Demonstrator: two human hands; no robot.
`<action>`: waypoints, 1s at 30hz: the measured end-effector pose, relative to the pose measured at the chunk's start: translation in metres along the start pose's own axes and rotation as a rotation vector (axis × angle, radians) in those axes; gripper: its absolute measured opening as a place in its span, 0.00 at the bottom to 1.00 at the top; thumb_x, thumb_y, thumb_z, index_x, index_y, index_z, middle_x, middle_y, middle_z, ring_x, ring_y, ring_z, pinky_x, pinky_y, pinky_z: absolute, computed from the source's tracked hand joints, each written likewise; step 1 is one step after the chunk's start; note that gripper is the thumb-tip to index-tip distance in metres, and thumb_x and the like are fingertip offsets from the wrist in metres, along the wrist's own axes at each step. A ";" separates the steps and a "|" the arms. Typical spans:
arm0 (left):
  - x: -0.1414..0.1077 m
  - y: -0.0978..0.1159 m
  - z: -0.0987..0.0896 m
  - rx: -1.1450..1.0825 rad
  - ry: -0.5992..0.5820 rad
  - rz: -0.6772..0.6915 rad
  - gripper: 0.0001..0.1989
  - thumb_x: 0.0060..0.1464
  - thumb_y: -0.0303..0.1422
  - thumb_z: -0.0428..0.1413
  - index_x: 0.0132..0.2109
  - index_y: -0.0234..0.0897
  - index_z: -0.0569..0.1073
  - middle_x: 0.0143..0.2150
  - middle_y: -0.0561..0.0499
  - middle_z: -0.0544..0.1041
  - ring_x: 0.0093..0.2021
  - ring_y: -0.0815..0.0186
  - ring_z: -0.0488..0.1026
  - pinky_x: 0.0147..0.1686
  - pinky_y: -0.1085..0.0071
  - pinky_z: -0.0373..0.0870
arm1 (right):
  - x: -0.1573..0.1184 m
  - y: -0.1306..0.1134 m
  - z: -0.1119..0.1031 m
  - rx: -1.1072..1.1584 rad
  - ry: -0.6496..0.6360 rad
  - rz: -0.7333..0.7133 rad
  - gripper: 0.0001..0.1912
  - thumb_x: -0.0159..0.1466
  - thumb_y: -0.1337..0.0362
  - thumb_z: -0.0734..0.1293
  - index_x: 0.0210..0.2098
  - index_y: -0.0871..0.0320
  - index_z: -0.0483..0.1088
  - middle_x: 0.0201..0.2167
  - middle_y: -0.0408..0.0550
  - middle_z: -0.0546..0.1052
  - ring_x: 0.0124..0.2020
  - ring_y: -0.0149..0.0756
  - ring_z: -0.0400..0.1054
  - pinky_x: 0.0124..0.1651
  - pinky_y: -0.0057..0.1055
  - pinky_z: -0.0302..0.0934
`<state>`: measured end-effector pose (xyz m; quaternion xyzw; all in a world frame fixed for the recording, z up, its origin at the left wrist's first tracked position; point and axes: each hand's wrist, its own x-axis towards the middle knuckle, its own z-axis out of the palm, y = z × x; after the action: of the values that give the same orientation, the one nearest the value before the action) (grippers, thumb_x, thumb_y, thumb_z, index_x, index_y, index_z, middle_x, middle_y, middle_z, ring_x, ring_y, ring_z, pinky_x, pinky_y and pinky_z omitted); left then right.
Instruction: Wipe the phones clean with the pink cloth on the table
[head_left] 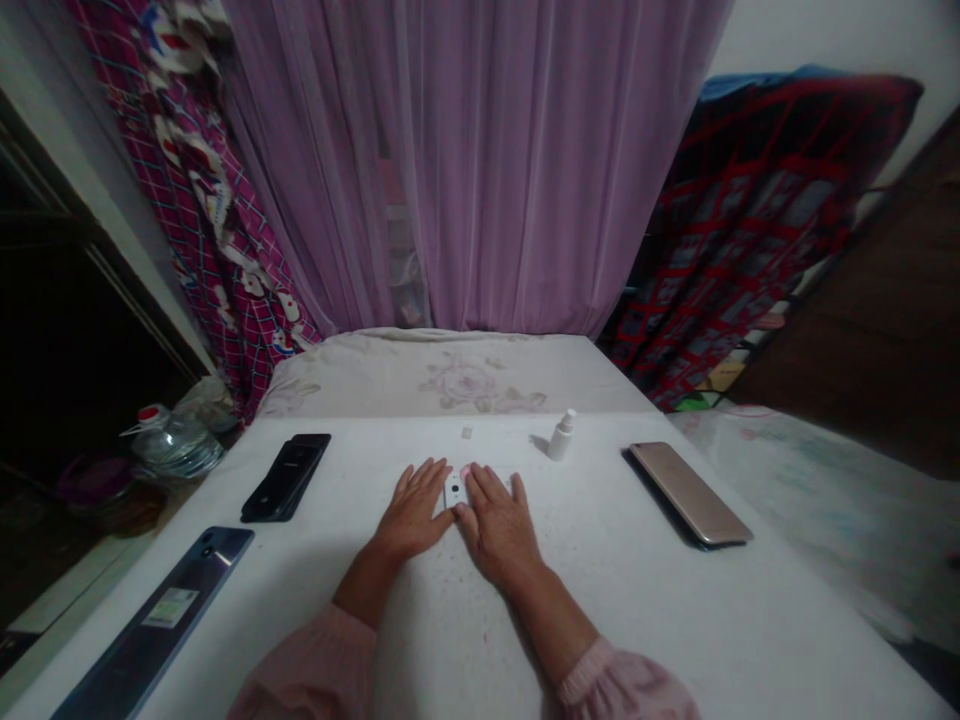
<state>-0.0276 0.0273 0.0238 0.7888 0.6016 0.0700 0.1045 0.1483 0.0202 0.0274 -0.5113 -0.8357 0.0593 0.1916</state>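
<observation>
head view, looking down on a white-topped bench. the left hand and right hand lie open, palms down, fingers spread; neither grips anything. a small white plastic piece sits between them, touching the thumb side of each hand; its exact kind cannot be told. a tiny white square lies just beyond, and an upright white bottle stands far right of it. a black phone and a dark slim phone lie to the left; a gold phone lies to the right. pink sleeves cover both forearms. a floral bed cover and a purple curtain lie beyond.
</observation>
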 end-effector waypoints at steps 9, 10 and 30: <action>0.001 0.002 -0.002 -0.020 -0.027 -0.010 0.31 0.62 0.43 0.48 0.68 0.37 0.54 0.71 0.44 0.53 0.71 0.57 0.45 0.68 0.52 0.40 | 0.001 0.016 -0.005 -0.109 0.079 0.240 0.28 0.71 0.57 0.51 0.63 0.67 0.60 0.65 0.62 0.61 0.66 0.53 0.53 0.65 0.59 0.38; 0.001 0.002 -0.002 -0.021 -0.022 -0.007 0.31 0.62 0.43 0.48 0.68 0.37 0.54 0.71 0.44 0.53 0.71 0.57 0.45 0.68 0.52 0.40 | 0.002 0.014 -0.005 -0.099 0.068 0.206 0.28 0.71 0.57 0.51 0.64 0.66 0.60 0.65 0.62 0.60 0.66 0.52 0.53 0.66 0.58 0.38; 0.000 0.006 -0.008 -0.032 -0.057 -0.032 0.31 0.61 0.43 0.50 0.68 0.37 0.55 0.71 0.45 0.53 0.72 0.58 0.44 0.69 0.54 0.38 | 0.007 0.013 0.000 -0.081 0.039 0.180 0.29 0.71 0.56 0.52 0.64 0.67 0.59 0.66 0.62 0.59 0.67 0.53 0.51 0.66 0.58 0.39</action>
<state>-0.0242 0.0267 0.0335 0.7790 0.6096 0.0557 0.1354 0.1561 0.0323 0.0252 -0.5926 -0.7843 0.0324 0.1806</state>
